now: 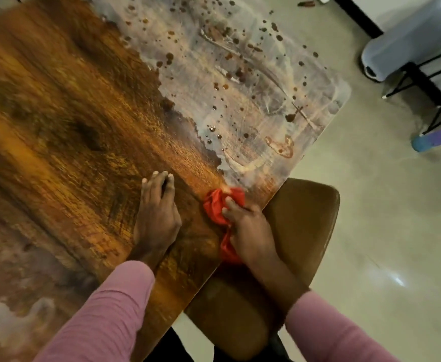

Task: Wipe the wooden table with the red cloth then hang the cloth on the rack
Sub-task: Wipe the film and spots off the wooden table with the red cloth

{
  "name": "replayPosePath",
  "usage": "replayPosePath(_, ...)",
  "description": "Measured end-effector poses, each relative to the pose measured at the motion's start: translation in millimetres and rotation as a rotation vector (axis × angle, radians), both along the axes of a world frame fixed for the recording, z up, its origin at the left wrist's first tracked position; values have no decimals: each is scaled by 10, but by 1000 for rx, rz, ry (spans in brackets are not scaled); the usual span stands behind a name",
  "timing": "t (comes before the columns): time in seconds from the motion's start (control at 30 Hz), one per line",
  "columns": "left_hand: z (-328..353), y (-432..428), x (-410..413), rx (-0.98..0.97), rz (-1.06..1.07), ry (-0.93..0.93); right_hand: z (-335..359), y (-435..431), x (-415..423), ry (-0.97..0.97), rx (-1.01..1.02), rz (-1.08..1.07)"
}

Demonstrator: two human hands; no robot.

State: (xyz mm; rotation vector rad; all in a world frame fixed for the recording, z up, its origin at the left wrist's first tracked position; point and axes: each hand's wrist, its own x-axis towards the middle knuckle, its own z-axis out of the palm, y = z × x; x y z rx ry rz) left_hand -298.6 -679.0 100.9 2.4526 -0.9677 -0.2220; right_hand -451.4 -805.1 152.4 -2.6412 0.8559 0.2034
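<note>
The wooden table (70,131) fills the left and middle of the head view. Its far right part carries a whitish film with brown drops and smears. The red cloth (218,205) is bunched up on the table near the right edge. My right hand (248,228) is shut on the cloth and presses it onto the wood. My left hand (156,215) lies flat on the tabletop just left of the cloth, fingers spread, holding nothing. Both arms wear pink sleeves.
A brown chair (303,231) stands tucked against the table's right edge under my right arm. On the pale floor at the right are a black metal rack frame (428,82), a white bin (402,48) and a purple-and-blue bottle (436,139).
</note>
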Motion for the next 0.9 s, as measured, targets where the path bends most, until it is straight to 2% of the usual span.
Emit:
replayPosePath(0.13,-2,-45,-44,14,173,-20,97,-1097,274,-30,19,-167)
replayPosePath(0.2,19,-187,-76,-7,296,-25,84,-1343,388,-46,28,-127)
replayPosePath(0.33,88,-733,-208,-83,492,0,34,-1042,312,-135,91,135)
replayPosePath(0.43,98,-1029,-247,-72,581,18,7,-750,197,-65,115,477)
replayPosePath(0.47,95,-1072,-250,-71,607,18,4,-785,185,-52,125,532)
replayPosePath(0.53,86,-1091,-251,-50,648,-15,26,-1025,215,-47,112,496)
replayPosePath(0.77,50,-1114,-272,37,657,-66,130,-2044,420,-33,13,112)
replayPosePath(0.83,39,-1115,-267,49,660,-63,105,-1966,405,-39,28,126)
replayPosePath(0.9,25,-1116,-261,56,658,-66,64,-1753,338,-43,97,256)
